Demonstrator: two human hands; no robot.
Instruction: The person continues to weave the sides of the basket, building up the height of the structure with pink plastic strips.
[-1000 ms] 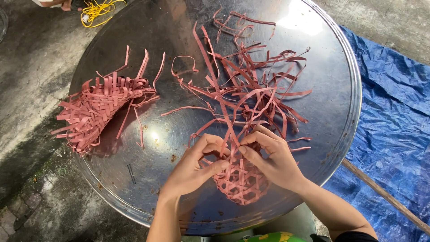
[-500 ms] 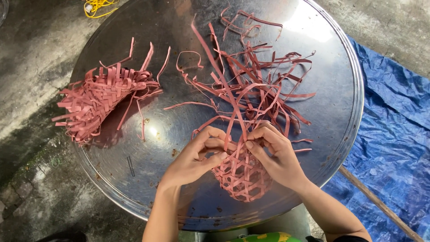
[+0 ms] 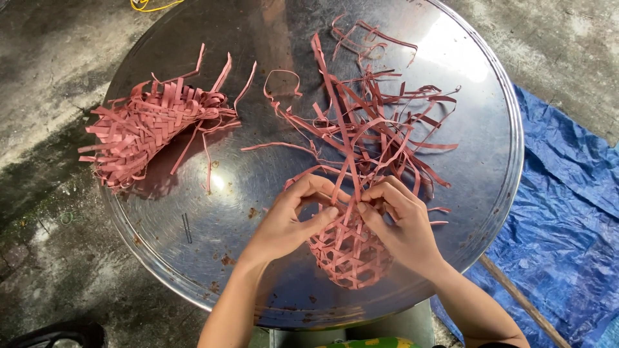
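A half-woven open-lattice basket of pink strips (image 3: pixel 348 254) lies on a round shiny metal tray (image 3: pixel 213 212), its loose strip ends (image 3: pixel 380 122) fanning away from me. My left hand (image 3: pixel 293 219) and my right hand (image 3: pixel 400 222) meet at the basket's upper rim, fingertips pinching strips there. A second woven piece of pink strips (image 3: pixel 145 132) rests alone at the tray's left side.
The tray stands over a grey concrete floor (image 3: pixel 45 77). A blue tarpaulin (image 3: pixel 567 212) covers the ground at the right, with a wooden stick (image 3: pixel 516 299) lying across it. A yellow cord (image 3: pixel 155 5) shows at the top edge.
Both hands stay on the basket's rim, fingers working the strips slightly. The view has shifted a little; the left woven piece has not moved.
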